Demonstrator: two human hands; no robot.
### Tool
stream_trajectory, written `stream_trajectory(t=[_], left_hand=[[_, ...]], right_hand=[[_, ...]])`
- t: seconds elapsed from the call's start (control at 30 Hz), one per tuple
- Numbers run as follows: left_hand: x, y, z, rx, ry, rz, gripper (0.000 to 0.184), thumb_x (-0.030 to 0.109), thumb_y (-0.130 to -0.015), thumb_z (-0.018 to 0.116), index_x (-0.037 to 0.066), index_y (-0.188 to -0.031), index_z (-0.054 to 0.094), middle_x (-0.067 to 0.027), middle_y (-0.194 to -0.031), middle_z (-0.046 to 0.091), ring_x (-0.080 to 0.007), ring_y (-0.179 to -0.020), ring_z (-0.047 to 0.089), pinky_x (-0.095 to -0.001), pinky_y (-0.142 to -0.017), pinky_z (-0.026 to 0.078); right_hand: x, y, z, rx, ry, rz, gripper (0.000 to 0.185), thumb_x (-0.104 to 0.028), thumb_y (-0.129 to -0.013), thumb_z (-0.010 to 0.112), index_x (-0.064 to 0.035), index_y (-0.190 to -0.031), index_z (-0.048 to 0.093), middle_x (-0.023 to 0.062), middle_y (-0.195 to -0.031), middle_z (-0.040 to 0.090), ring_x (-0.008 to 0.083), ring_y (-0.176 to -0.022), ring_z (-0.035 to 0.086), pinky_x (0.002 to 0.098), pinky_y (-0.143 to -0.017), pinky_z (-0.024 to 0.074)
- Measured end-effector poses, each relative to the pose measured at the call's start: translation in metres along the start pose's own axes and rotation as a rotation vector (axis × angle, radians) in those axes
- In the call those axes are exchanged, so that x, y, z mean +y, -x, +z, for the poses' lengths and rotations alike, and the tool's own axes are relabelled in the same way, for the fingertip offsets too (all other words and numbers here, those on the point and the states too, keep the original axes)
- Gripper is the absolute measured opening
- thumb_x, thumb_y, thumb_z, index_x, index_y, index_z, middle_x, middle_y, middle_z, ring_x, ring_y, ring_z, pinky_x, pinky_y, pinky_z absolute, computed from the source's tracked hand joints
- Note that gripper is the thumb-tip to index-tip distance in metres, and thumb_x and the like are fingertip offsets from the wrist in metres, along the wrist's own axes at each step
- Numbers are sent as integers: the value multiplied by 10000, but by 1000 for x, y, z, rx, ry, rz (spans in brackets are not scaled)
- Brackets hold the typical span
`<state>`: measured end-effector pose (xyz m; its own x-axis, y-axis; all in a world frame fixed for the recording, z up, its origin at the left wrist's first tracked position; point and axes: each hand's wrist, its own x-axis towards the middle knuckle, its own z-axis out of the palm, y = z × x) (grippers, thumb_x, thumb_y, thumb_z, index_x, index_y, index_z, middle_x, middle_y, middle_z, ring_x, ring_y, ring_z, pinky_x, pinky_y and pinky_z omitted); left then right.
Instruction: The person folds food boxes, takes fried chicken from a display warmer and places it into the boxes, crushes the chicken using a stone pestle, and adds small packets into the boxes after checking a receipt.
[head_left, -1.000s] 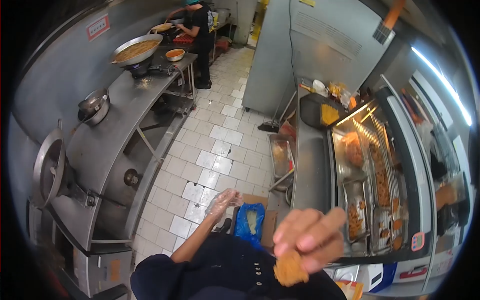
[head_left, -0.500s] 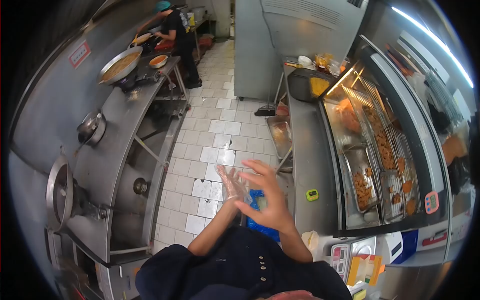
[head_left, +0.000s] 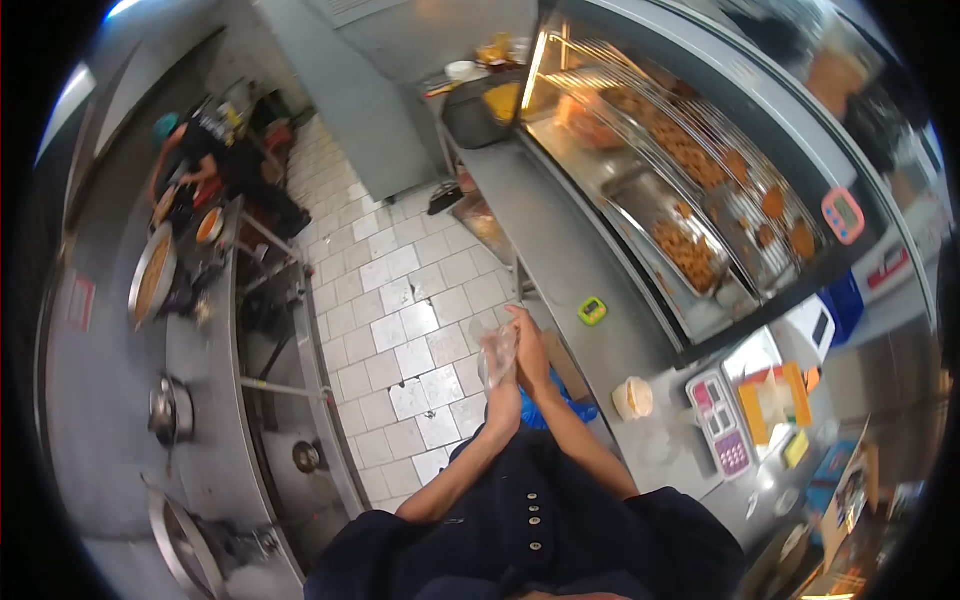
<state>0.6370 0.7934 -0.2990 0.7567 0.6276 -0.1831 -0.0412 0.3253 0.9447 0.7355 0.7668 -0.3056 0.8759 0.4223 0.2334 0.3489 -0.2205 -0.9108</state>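
On the grey steel worktop at my right, a cream-coloured tub stands near the aisle edge. A lime-green plastic timer lies between that edge and the lit glass cabinet. A dark pan sits at the far end.

glove — left of timer

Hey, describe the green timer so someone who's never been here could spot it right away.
Find the lit food warmer at upper right, then the steel counter along its left side. On that counter, just right of the bare right hand, lies the small green timer. Unlike the pink timer on the warmer's frame, it is lime green.
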Motion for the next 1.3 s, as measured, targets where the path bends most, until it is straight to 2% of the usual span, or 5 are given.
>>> stream_trajectory(t=[0.2, 0.33, 0.67, 0.9, 1.3], left_hand=[[57, -1, -4, -1443, -184, 1, 348, 175, -984, 624, -59, -1242, 635, -190, -1136, 716, -271, -1120, 665, -392, -997, 492], [55, -132, 53, -753, -330, 235, 535, 466, -1029, 494, -36, -1041, 680, -137, -927, 726, -224, -841, 707, -356, -718, 561], [4, -438, 281, -826, -444, 421, 833, 617, -1009, 416, 91, -1602, 160, -136, -1656, 176, -294, -1511, 205, -417, -1215, 161], [-36, -406, 330, -374, -596, 372, 968, 768, -947, 301, 160, -1609, -60, -102, -1672, -146, -328, -1545, 21, -510, -1229, 86], [-69, -248, 308, -824, -246, 33, 980, 873, -861, 195, 320, -1570, -195, -42, -1624, -318, -317, -1480, -307, -670, -1158, -47]], right_hand=[[53, 34, -95, 442, -114, 150, 225, -49, -830, 717, -12, -1043, 654, 129, -879, 707, 188, -706, 673, 331, -632, 530], [65, 124, -174, 471, -366, 415, 227, -9, -801, 684, -19, -1027, 670, 38, -833, 696, 109, -686, 653, 278, -580, 522], [139, 365, -241, 1201, -151, 820, 430, -201, -848, 740, -12, -1211, 609, 138, -1028, 679, 186, -864, 672, 303, -660, 540], [122, 417, -166, 1742, -185, 870, 362, -300, -958, 678, -72, -1231, 608, 45, -1096, 678, 133, -960, 648, 283, -744, 515], [125, 332, -233, 1665, -77, 570, 250, -259, -1028, 567, -31, -978, 657, 35, -833, 676, 96, -770, 625, 247, -646, 463]])
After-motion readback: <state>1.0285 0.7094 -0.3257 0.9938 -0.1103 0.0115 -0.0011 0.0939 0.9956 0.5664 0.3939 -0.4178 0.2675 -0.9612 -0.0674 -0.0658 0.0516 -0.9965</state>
